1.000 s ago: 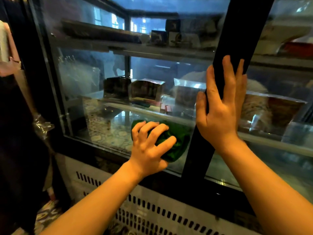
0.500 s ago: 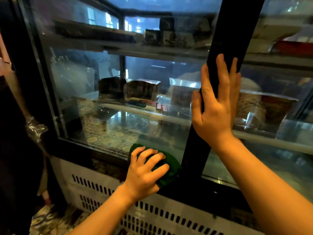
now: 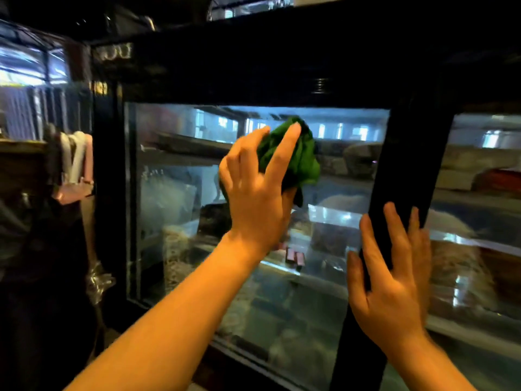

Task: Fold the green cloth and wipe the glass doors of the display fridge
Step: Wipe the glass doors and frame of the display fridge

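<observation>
The fridge (image 3: 253, 74) fills the view, its glass door (image 3: 180, 210) framed in black, with a dark post (image 3: 406, 170) on the door's right. The left hand (image 3: 255, 193) presses the bunched green cloth (image 3: 298, 153) against the upper part of the glass, fingers spread over it and only slightly bent. The right hand (image 3: 392, 283) lies open and flat on the post, fingers straight and pointing up, holding nothing.
</observation>
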`<action>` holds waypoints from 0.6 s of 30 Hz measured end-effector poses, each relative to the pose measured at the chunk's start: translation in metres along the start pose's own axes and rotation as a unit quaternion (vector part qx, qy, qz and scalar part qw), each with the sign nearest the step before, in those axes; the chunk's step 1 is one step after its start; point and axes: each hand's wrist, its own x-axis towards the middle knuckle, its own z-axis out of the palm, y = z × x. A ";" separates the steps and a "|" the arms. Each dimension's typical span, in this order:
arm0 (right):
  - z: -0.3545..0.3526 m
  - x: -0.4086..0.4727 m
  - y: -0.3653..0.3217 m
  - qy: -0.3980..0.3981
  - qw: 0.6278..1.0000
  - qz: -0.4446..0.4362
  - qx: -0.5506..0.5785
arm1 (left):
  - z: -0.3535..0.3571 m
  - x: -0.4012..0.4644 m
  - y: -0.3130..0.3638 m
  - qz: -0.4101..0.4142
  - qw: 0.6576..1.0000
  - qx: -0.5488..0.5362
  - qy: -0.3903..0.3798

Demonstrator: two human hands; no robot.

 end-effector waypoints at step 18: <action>-0.004 0.003 -0.004 -0.012 1.000 0.008 0.007 | -0.004 0.021 -0.039 0.011 0.997 0.077 -0.014</action>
